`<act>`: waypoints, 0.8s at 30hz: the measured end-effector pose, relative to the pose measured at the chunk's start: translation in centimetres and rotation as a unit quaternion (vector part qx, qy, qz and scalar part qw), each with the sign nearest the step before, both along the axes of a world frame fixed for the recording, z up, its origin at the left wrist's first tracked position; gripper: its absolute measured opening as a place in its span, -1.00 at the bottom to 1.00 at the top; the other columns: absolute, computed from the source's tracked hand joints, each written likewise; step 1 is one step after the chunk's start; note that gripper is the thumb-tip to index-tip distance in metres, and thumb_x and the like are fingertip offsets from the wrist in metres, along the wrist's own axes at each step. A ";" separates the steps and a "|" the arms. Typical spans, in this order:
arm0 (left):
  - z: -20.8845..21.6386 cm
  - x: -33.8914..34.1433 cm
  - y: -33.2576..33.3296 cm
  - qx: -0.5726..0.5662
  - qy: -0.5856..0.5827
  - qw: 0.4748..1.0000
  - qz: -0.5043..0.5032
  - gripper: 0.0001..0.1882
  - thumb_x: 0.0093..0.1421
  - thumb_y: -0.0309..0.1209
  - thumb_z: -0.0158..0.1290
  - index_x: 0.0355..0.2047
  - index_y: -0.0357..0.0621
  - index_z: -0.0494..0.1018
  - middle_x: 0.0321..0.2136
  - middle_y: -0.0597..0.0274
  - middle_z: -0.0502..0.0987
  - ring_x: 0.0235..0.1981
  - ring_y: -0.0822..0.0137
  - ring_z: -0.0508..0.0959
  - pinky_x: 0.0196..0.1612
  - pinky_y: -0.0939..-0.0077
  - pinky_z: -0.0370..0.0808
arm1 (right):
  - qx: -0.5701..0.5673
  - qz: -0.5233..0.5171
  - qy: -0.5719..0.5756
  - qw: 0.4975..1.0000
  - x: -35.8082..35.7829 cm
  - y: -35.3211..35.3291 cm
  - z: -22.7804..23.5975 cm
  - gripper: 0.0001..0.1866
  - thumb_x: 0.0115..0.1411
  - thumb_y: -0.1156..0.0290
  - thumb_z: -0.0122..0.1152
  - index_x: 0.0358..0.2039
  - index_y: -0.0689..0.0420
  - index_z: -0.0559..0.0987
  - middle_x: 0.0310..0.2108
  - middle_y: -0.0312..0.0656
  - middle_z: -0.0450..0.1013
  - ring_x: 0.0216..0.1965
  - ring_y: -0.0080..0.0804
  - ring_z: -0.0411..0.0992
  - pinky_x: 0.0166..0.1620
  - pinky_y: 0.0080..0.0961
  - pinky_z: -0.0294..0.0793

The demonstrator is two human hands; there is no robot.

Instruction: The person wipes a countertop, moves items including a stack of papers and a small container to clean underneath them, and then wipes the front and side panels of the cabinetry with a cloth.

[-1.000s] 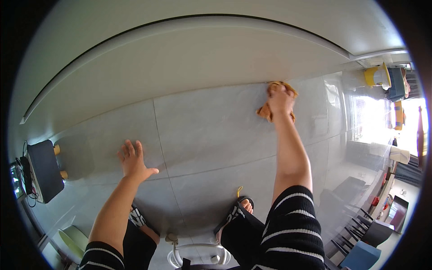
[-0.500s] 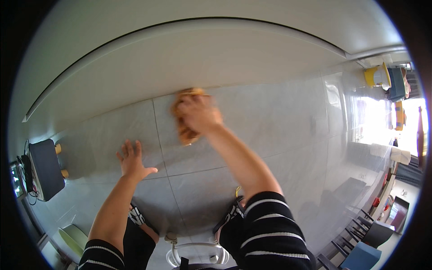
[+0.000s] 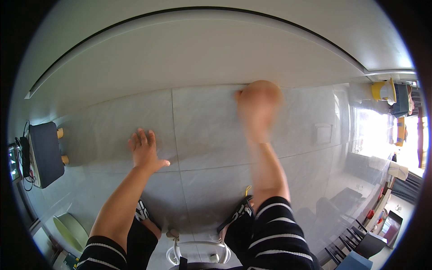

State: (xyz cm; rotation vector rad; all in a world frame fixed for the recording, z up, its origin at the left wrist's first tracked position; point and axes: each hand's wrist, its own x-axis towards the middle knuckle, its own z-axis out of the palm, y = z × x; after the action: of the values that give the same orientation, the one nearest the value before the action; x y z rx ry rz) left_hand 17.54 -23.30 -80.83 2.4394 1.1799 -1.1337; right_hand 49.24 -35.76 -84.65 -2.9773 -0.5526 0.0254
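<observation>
My right hand [image 3: 258,117] is smeared by motion at the foot of the pale panel [image 3: 198,54]. It presses a brown-orange cloth [image 3: 265,91] against the grey tiled floor [image 3: 209,130]; blur hides the cloth's outline and the separate fingers. To the left, my left hand [image 3: 147,152] holds nothing and lies palm-down on or just above the tiles, its fingers spread and thumb pointing right. Both forearms reach forward from black sleeves with white stripes.
A dark-topped stool [image 3: 46,155] with wooden legs and black cables stands at far left. Lower left is a pale green basin [image 3: 71,231]. White tubing [image 3: 198,246] curves between my feet. At right are a yellow bucket [image 3: 381,91] and, lower, dark chairs [image 3: 370,244].
My right hand and the cloth have swept right along the panel's base. The whole view has shifted slightly; my left hand stays spread in about the same spot on the floor.
</observation>
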 end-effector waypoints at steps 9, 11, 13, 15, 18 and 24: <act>1.1 0.2 0.1 -0.001 0.009 1.000 0.013 0.34 -0.20 0.21 0.32 0.39 -0.11 -0.22 0.38 -0.24 -0.27 0.40 -0.17 -0.17 0.37 -0.16 -0.24 | 0.093 0.299 0.123 0.942 -11.9 8.2 1.6 -0.48 0.04 0.26 0.18 0.08 -0.06 0.43 0.14 -0.34 0.29 0.02 -0.20 0.25 -0.04 -0.13 0.37; 0.5 0.0 0.2 -0.002 -0.001 1.000 0.008 0.34 -0.20 0.22 0.31 0.39 -0.09 -0.23 0.38 -0.24 -0.27 0.40 -0.16 -0.17 0.37 -0.17 -0.25 | 0.058 0.306 0.106 0.944 -8.0 5.8 0.7 -0.61 0.07 0.30 0.15 -0.04 -0.06 0.49 0.09 -0.33 0.33 -0.01 -0.16 0.31 -0.13 -0.16 0.44; 0.5 0.2 0.3 -0.005 -0.005 1.000 0.005 0.35 -0.21 0.23 0.31 0.39 -0.09 -0.23 0.38 -0.24 -0.27 0.40 -0.17 -0.17 0.36 -0.18 -0.25 | 0.069 0.215 0.135 0.965 -4.1 3.1 0.9 -0.78 0.16 0.35 0.08 -0.16 -0.02 0.53 0.03 -0.29 0.37 -0.05 -0.13 0.37 -0.22 -0.22 0.51; 0.7 0.0 0.2 -0.007 -0.008 1.000 0.003 0.33 -0.20 0.23 0.30 0.39 -0.09 -0.21 0.38 -0.24 -0.27 0.39 -0.18 -0.16 0.36 -0.19 -0.25 | 0.063 0.245 -0.008 0.967 -0.1 -0.8 -1.8 -0.78 0.16 0.39 0.10 -0.16 0.02 0.51 -0.12 -0.23 0.45 -0.10 -0.19 0.39 -0.17 -0.28 0.48; 0.5 -0.3 0.2 0.000 -0.011 1.000 -0.002 0.30 -0.17 0.24 0.29 0.38 -0.10 -0.17 0.37 -0.25 -0.25 0.39 -0.21 -0.15 0.35 -0.21 -0.24 | -0.023 0.151 -0.009 0.988 2.8 -2.9 -0.6 -0.60 0.16 0.32 0.06 0.04 -0.07 0.46 0.12 -0.44 0.33 0.08 -0.10 0.24 -0.01 -0.15 0.38; 0.2 0.4 -0.3 -0.003 0.004 1.000 -0.008 0.32 -0.18 0.22 0.30 0.38 -0.17 -0.20 0.37 -0.28 -0.25 0.38 -0.23 -0.16 0.37 -0.15 -0.23 | -0.065 -0.058 -0.030 0.996 3.1 -0.1 -1.3 -0.52 0.18 0.22 0.04 0.10 0.12 0.41 0.16 -0.30 0.33 0.07 -0.09 0.26 -0.03 -0.21 0.42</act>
State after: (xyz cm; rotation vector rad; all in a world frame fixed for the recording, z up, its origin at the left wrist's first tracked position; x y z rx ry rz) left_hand 17.92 -23.58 -80.65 2.4464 1.1593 -1.1510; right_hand 52.31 -35.91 -85.93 -3.1406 -0.3965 -0.0416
